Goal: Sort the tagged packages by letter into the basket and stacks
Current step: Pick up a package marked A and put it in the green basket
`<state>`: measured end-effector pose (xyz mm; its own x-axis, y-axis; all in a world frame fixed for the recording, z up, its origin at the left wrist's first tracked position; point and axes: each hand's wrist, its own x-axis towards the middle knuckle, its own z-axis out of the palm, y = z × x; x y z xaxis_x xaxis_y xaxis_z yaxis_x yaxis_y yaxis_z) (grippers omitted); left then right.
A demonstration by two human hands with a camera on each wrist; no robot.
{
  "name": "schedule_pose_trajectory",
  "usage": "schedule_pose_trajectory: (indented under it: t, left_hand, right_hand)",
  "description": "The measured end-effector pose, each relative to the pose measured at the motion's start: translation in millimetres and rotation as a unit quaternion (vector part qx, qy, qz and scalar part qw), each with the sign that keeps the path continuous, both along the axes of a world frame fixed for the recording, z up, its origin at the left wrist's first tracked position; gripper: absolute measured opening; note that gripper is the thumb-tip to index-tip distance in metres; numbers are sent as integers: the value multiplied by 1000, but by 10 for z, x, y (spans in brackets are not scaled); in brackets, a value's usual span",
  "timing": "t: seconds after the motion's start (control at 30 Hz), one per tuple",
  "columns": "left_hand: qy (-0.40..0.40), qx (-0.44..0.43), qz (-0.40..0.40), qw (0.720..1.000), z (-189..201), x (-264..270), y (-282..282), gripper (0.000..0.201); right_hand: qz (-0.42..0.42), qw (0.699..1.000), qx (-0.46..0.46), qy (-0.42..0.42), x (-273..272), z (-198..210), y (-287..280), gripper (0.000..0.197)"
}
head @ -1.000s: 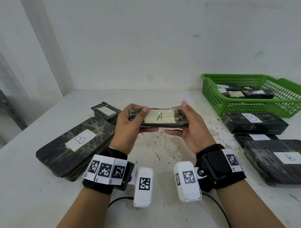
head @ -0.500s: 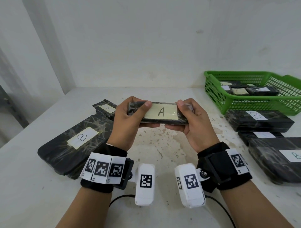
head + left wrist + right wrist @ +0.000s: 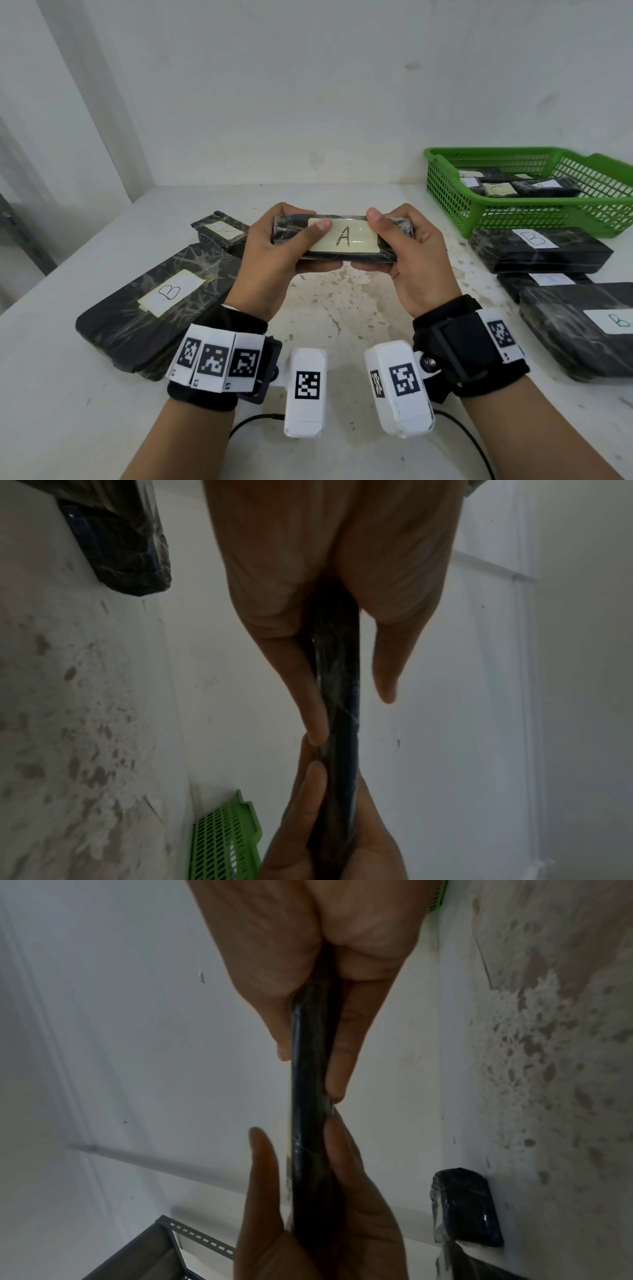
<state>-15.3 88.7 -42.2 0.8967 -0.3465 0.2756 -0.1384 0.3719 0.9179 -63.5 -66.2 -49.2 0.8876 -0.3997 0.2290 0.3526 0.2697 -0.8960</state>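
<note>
Both my left hand (image 3: 274,260) and right hand (image 3: 411,263) pinch the black film-wrapped package tagged A (image 3: 342,238), fingers now raising it above the worktop (image 3: 325,308); the A stack lies at ten o'clock.

Left hand (image 3: 329,569) grips a thin black wrapped package (image 3: 339,696) edge-on, thumb (image 3: 387,669) on one face, fingers (image 3: 308,691) on the other. Right hand (image 3: 335,840) holds the far end, fingertips nearly meeting the left hand's. Green basket (image 3: 222,840) corner sits on the stained white table (image 3: 85,723). Another black wrapped package (image 3: 120,547) lies on the table near the wrist.
</note>
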Motion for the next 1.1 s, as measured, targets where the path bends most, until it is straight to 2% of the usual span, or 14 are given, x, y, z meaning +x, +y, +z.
schedule_pose_trajectory:
  t: [0.2,0.4,0.53,0.63,0.73,0.83,0.93,1.03,1.1]
  left_hand:
    - [-22,17,40,999,-3,23,13,23]
    - [-15,22,1,1000,-8,17,17,24]
    - [-42,30,38,998,-16,46,38,25]
    - [-23,17,51,998,-22,78,50,24]
    - [13,7,21,1000,-19,108,71,12]
    - [70,-43,-28,996,-13,130,73,38]
    - [74,-65,-29,995,-14,151,75,29]
    - [64,-61,-8,996,-31,187,98,27]
    - [63,-73,-11,995,-26,195,117,28]
  right_hand:
    - [23,1000,5,16,-13,10,44,28]
    - [-13,1000,3,21,-8,-5,36,29]
    - [24,999,0,25,-11,-1,55,27]
    - [63,997,-10,39,-5,-5,31,23]
    - [41,998,-19,45,20,-37,27,17]
    - [26,999,2,39,38,-55,10,14]
    - [67,996,57,15,36,-21,-28,3]
    - [149,980,134,-4,22,13,-60,26]
    - [172,972,157,-9,17,31,-67,38]
